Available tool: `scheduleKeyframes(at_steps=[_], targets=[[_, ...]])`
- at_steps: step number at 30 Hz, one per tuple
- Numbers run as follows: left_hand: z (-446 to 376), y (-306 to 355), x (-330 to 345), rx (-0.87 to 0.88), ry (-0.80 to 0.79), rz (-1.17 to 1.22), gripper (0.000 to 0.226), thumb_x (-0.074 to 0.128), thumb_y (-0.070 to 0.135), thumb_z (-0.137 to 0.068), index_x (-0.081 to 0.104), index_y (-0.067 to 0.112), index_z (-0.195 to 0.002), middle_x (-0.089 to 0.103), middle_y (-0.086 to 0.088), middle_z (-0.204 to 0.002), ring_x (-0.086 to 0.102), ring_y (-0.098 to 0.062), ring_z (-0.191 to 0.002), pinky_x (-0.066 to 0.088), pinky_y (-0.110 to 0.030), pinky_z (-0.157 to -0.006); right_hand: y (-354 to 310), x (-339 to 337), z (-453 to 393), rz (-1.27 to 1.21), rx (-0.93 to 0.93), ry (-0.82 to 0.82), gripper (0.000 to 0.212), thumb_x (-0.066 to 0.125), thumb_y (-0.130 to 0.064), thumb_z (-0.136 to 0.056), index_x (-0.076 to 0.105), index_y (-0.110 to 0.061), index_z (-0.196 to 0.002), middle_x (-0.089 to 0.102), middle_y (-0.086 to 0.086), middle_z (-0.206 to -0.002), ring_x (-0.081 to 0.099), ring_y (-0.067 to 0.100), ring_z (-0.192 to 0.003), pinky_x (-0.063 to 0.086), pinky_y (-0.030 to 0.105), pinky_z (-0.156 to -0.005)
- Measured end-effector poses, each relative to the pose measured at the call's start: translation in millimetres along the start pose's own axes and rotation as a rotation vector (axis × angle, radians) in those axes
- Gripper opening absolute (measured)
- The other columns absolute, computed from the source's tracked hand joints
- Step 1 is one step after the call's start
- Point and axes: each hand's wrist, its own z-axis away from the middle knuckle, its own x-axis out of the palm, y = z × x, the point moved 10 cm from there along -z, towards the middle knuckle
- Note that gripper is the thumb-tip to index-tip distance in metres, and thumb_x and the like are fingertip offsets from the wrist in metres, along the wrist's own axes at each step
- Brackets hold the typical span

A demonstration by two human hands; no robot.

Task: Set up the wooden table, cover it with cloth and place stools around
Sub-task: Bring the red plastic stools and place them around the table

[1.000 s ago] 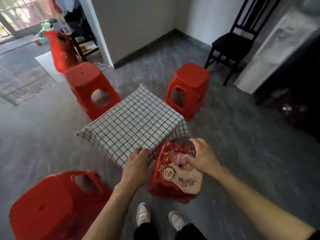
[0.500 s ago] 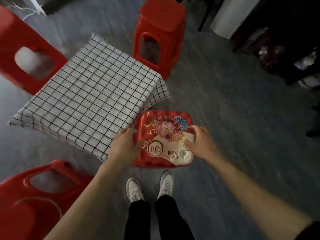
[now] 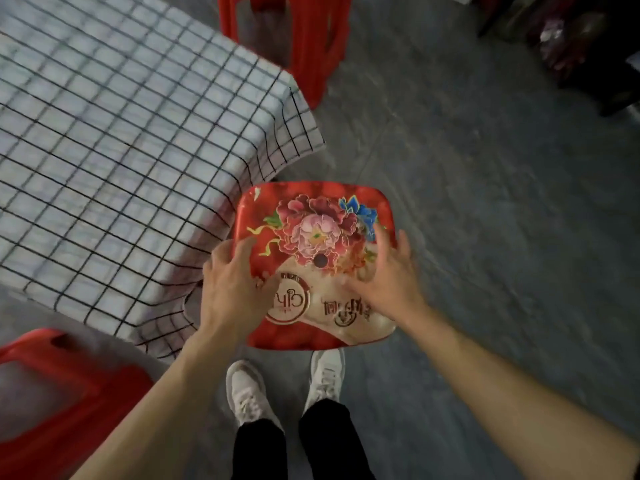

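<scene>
Your cloth (image 3: 114, 133) is white with a black grid; your stool seat (image 3: 315, 268) is red with pink flowers; your shoes (image 3: 249, 393) are white.

A home room: grey floor (image 3: 485, 202), clothed table (image 3: 121, 133), red stools (image 3: 304, 39).

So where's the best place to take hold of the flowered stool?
Probably by the two opposite side edges of the flowered stool's flat square seat, from above, one hand per side. The left hand and right hand already lie there; the table cloth crowds its left.
</scene>
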Motion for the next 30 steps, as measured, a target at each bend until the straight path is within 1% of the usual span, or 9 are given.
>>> scheduleKeyframes(at_steps=[2, 5, 7, 9, 15, 18, 22, 27, 30], targets=[[-2, -9, 18, -0.076, -0.024, 0.004, 0.088, 0.075, 0.047, -0.074, 0.025, 0.036, -0.146, 0.032, -0.008, -0.143, 0.035, -0.031, -0.127, 0.04, -0.045, -0.1, 10, 10, -15, 0.011, 0.007, -0.005, 0.132, 0.077, -0.071, -0.055, -0.007, -0.036, -0.15, 0.04, 0.014, -0.152, 0.002, 0.035, -0.149, 0.014, 0.053, -0.116], [3, -14, 29, -0.136, 0.007, 0.012, 0.097, 0.078, 0.045, -0.071, 0.015, 0.045, -0.145, 0.036, -0.01, -0.136, 0.038, -0.03, -0.122, 0.043, -0.046, -0.092, 13, 14, -22, -0.074, -0.033, -0.015, 0.13, 0.087, -0.055, -0.057, 0.001, -0.032, -0.152, 0.048, 0.009, -0.147, -0.003, 0.028, -0.15, 0.011, 0.05, -0.118], [4, -17, 31, -0.19, 0.01, 0.009, 0.099, 0.079, 0.047, -0.07, 0.012, 0.052, -0.143, 0.043, -0.011, -0.128, 0.045, -0.031, -0.115, 0.045, -0.047, -0.089, 10, 10, -20, -0.114, -0.063, -0.006, 0.129, 0.089, -0.049, -0.058, 0.005, -0.029, -0.153, 0.053, 0.003, -0.141, 0.009, 0.028, -0.15, 0.012, 0.052, -0.119], [1, -19, 30, -0.228, 0.015, 0.057, 0.096, 0.08, 0.046, -0.069, 0.015, 0.055, -0.139, 0.047, -0.011, -0.121, 0.048, -0.032, -0.11, 0.045, -0.048, -0.089, 7, 3, -16, -0.135, -0.069, 0.015, 0.13, 0.091, -0.046, -0.055, 0.009, -0.029, -0.153, 0.05, 0.004, -0.14, 0.03, 0.029, -0.142, 0.026, 0.052, -0.117], [-23, 5, 27, -0.106, -0.029, 0.02, 0.101, 0.084, 0.04, -0.066, 0.019, 0.052, -0.142, 0.045, -0.007, -0.126, 0.042, -0.028, -0.117, 0.046, -0.046, -0.092, 19, 1, -5, -0.212, 0.023, 0.01, 0.126, 0.087, -0.046, -0.064, 0.002, -0.026, -0.155, 0.051, 0.001, -0.143, 0.026, 0.019, -0.139, 0.028, 0.039, -0.111], [-41, 21, 29, -0.016, -0.054, 0.003, 0.099, 0.084, 0.039, -0.067, 0.021, 0.049, -0.143, 0.043, -0.007, -0.13, 0.036, -0.028, -0.121, 0.041, -0.045, -0.096, 23, -1, 3, -0.293, 0.065, -0.013, 0.123, 0.086, -0.042, -0.069, 0.0, -0.022, -0.156, 0.04, 0.006, -0.151, 0.03, 0.02, -0.139, 0.029, 0.036, -0.11], [-46, 26, 29, 0.047, -0.057, -0.03, 0.097, 0.08, 0.04, -0.07, 0.021, 0.046, -0.146, 0.035, -0.006, -0.145, 0.032, -0.027, -0.13, 0.036, -0.044, -0.102, 34, -1, 0, -0.264, 0.073, -0.017, 0.126, 0.087, -0.047, -0.064, 0.003, -0.026, -0.155, 0.04, 0.004, -0.149, 0.023, 0.022, -0.14, 0.028, 0.04, -0.112], [-30, 14, 20, 0.028, 0.059, -0.035, 0.101, 0.079, 0.042, -0.07, 0.016, 0.042, -0.149, 0.031, -0.001, -0.146, 0.03, -0.024, -0.129, 0.037, -0.042, -0.102, 41, -11, -17, -0.066, 0.069, 0.033, 0.13, 0.089, -0.054, -0.055, 0.006, -0.034, -0.154, 0.001, 0.015, -0.159, 0.018, 0.036, -0.146, 0.029, 0.049, -0.115], [-31, 3, 35, -0.085, 0.002, 0.019, 0.116, 0.083, 0.044, -0.066, 0.008, 0.027, -0.153, 0.035, -0.004, -0.145, 0.031, -0.025, -0.132, 0.037, -0.045, -0.107, 43, -9, -22, -0.107, 0.073, 0.02, 0.129, 0.092, -0.048, -0.054, 0.009, -0.035, -0.153, 0.001, 0.011, -0.158, 0.038, 0.032, -0.139, 0.034, 0.045, -0.113]])
